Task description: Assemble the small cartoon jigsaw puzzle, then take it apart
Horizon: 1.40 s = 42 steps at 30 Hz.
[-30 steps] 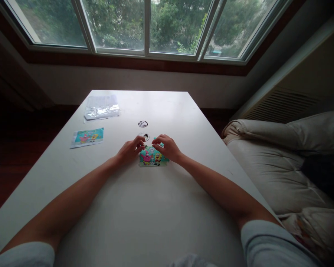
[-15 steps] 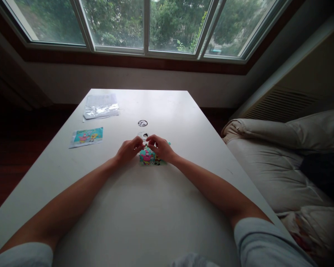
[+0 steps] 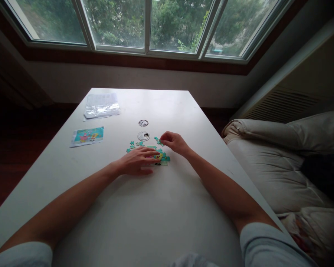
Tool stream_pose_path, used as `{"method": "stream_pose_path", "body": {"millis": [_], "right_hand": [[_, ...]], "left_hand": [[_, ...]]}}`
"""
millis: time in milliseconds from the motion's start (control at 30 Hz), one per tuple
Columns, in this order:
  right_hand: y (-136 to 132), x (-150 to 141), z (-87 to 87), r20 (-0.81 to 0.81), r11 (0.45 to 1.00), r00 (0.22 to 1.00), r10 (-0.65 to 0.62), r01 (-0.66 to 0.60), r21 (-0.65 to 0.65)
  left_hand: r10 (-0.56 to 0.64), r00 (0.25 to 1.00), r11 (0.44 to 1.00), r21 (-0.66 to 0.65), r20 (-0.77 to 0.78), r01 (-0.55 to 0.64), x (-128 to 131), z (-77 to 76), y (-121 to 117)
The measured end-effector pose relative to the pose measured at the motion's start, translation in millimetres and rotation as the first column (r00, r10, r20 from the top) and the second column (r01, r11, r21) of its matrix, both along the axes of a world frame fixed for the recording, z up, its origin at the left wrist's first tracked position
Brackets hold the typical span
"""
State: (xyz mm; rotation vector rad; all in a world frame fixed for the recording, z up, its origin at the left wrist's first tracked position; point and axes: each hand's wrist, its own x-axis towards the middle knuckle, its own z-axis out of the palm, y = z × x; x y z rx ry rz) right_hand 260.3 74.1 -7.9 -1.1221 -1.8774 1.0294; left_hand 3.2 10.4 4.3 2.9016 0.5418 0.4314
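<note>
A small cartoon jigsaw puzzle (image 3: 161,158) lies on the white table (image 3: 144,207), partly broken up. My left hand (image 3: 137,160) lies flat over its left part, fingers stretched out. My right hand (image 3: 174,142) sits just behind the puzzle's right end, its fingertips pinched on a teal puzzle piece (image 3: 159,141). Several loose teal pieces (image 3: 133,145) are scattered just behind the puzzle.
A printed picture card (image 3: 87,136) lies at the left of the table, a clear plastic bag (image 3: 101,107) farther back. Two round cable holes (image 3: 143,129) sit behind the puzzle. A cushioned sofa (image 3: 281,159) stands to the right, windows ahead.
The puzzle has come apart, with pieces now scattered behind it. My left hand has moved right and flattened onto the puzzle. My right hand has drawn back to the right with a piece.
</note>
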Motion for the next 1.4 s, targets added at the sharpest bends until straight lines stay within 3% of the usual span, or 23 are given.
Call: {"method": "stream_pose_path", "body": {"millis": [267,600,900,1400], "right_hand": [[-5,-5,-4.6,0.138,0.998,0.99,0.019,-0.027,0.059],[-11,-12,-13.8,0.162,0.998,0.987,0.0,-0.009,0.054],[-7,-12,-17.2,0.326,0.969,0.942,-0.082,0.0,0.246],[-1,-12,-26.9,0.425,0.955,0.899,-0.103,-0.03,0.294]], "left_hand": [[-0.029,0.999,0.999,-0.018,-0.027,0.028,0,0.5,-1],[-0.023,1.0,0.999,-0.027,0.009,0.024,0,-1.1,0],[-0.023,1.0,0.999,-0.035,-0.013,0.022,1,0.4,0],[-0.022,1.0,0.998,-0.053,0.015,0.023,1,1.6,-1]]}}
